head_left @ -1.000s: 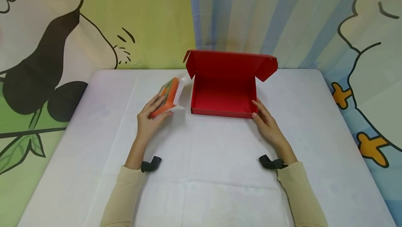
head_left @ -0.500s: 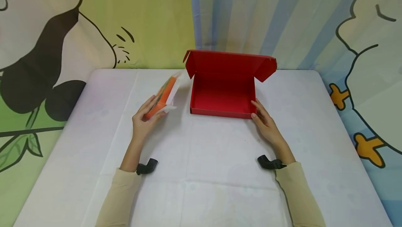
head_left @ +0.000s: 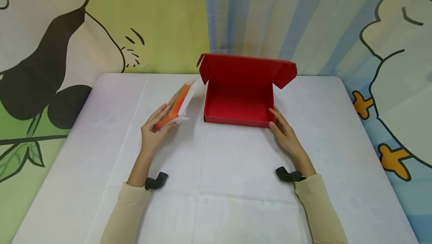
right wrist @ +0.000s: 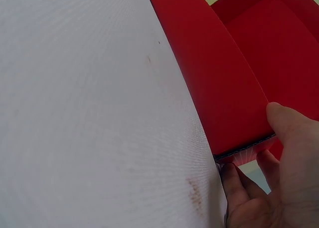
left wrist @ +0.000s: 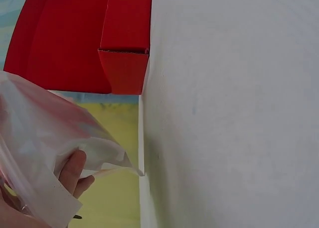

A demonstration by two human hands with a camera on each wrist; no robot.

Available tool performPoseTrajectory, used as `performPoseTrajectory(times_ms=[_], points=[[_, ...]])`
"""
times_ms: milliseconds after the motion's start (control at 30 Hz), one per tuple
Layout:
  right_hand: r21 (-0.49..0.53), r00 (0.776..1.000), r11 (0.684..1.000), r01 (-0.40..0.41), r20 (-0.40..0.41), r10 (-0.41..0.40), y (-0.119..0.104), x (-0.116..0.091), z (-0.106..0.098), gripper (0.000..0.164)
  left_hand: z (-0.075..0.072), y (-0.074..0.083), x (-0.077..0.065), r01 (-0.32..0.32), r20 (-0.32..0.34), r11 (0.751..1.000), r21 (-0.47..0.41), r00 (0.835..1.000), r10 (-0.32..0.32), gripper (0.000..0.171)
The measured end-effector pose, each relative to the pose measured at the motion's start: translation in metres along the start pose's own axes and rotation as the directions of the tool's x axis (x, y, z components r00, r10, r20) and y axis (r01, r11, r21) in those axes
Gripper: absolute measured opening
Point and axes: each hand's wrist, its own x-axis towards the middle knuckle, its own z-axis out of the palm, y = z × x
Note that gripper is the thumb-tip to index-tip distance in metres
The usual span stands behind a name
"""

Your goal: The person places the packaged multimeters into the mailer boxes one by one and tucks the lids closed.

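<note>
In the head view my left hand grips a flat packet, orange and green on one side, in a clear and whitish plastic wrapper. The packet is tilted and stands left of the red cardboard box. Seen from the left wrist, the wrapper hides most of the hand, with fingers showing against it. What the packet contains cannot be told. The box has its lid raised and its inside shows bare red. My right hand holds the box's front right corner, thumb on the rim and fingers outside.
A white cloth covers the table. Printed curtains with cartoon figures hang behind and along both sides. Black wrist cameras sit on both forearms.
My left hand has drawn the packet slightly left and toward me, and the packet has turned more edge-on. My right hand stays at the box corner.
</note>
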Motion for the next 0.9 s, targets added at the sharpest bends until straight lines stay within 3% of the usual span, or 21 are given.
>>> performPoseTrajectory(times_ms=[333,900], points=[[-0.009,1.0,1.0,-0.016,0.0,0.016,0.0,0.0,-0.002,0.05,-0.002,0.005,-0.006,-0.011,0.04,1.0,-0.017,0.999,0.011,0.054],[0.001,1.0,1.0,-0.021,0.004,0.021,0.0,-0.001,-0.003,0.049,-0.007,0.01,-0.021,-0.102,0.065,0.994,-0.036,0.992,0.104,0.054]])
